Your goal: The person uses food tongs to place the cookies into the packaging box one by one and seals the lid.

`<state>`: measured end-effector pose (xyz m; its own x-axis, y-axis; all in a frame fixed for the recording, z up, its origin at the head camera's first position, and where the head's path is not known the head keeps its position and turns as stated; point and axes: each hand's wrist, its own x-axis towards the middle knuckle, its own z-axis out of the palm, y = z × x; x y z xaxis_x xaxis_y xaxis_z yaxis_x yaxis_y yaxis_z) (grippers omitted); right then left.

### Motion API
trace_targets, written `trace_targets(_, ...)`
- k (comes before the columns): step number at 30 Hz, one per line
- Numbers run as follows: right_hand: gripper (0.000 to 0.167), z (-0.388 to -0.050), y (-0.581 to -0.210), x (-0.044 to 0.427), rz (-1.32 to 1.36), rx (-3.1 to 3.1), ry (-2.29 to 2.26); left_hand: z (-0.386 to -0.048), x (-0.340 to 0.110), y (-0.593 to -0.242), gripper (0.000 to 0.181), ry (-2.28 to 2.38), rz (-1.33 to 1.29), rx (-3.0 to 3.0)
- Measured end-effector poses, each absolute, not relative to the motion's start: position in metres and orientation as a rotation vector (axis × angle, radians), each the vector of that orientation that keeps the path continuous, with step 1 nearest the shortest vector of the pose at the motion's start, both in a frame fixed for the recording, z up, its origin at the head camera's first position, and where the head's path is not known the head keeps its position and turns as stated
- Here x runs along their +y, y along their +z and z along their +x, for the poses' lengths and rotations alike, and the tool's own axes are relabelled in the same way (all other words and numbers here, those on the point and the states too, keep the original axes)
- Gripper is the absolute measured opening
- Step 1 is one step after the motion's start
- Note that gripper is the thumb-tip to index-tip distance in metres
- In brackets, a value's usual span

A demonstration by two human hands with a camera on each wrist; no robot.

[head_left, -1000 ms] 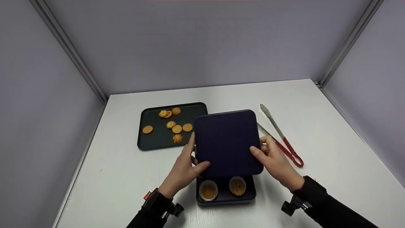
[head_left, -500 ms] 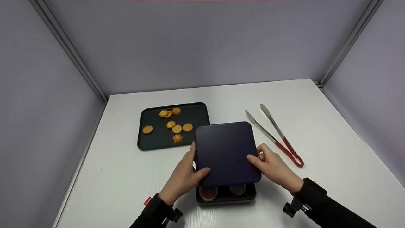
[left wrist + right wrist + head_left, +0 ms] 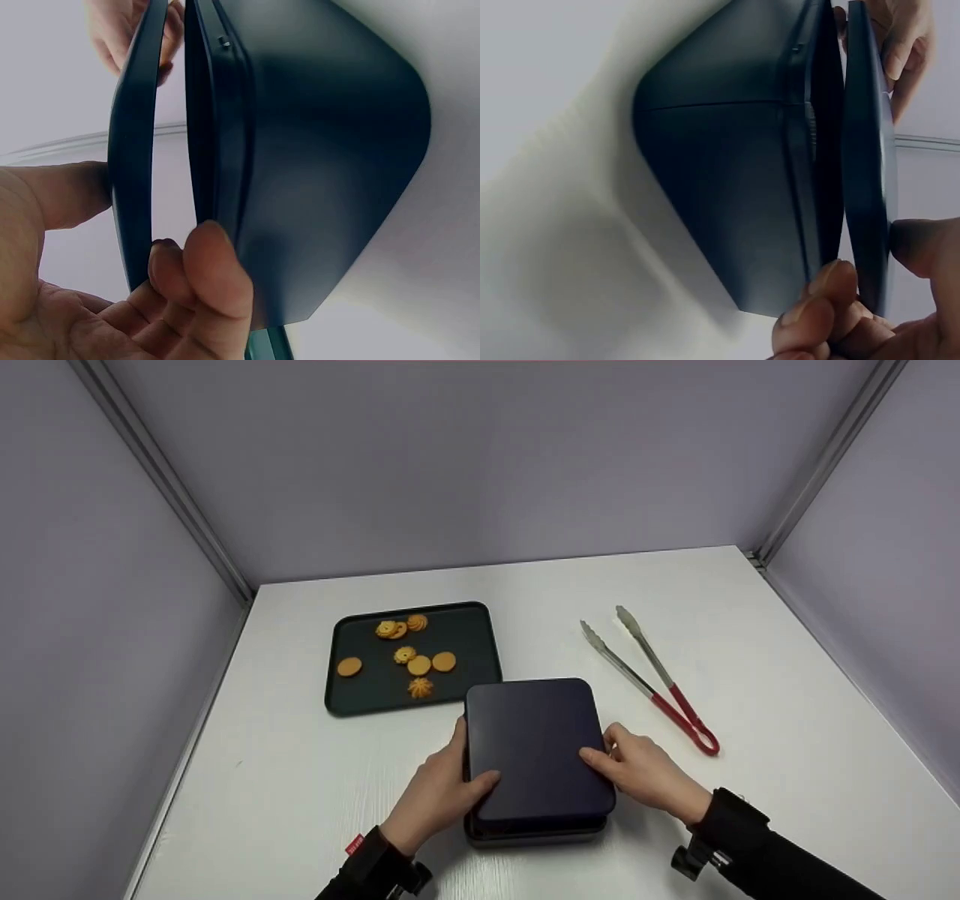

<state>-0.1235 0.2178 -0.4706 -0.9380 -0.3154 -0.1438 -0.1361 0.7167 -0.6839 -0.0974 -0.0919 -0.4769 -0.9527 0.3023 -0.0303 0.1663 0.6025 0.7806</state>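
A dark blue square lid (image 3: 536, 746) hangs just above a dark tin (image 3: 540, 837) of the same shape, with a narrow gap between them in both wrist views. My left hand (image 3: 442, 791) grips the lid's left edge, its thumb on top. On the opposite edge, my right hand (image 3: 645, 769) pinches the lid between thumb and curled fingers. Fingertips of the left hand (image 3: 172, 292) are close to the tin's rim, as are those of the right hand (image 3: 862, 315). The lid hides the inside of the tin in the head view.
Behind and to the left lies a dark green tray (image 3: 375, 697) bearing several cookies (image 3: 418, 665). Metal tongs (image 3: 660, 682) with red handles lie spread on the white table (image 3: 285, 780) to the right. Grey panels (image 3: 480, 472) enclose the table at the back and sides.
Both hands have lowered the lid toward me and over the tin. Two paper-cupped muffins seen in the tin earlier are now covered, and the tongs have come fully into sight.
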Motion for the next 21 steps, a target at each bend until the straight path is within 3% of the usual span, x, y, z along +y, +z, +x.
trace_targets(21,0.040,-0.120,-0.482,0.210,-0.339,2.768,-0.826,-0.093,-0.091,-0.483,0.095,1.138,0.255,2.672)
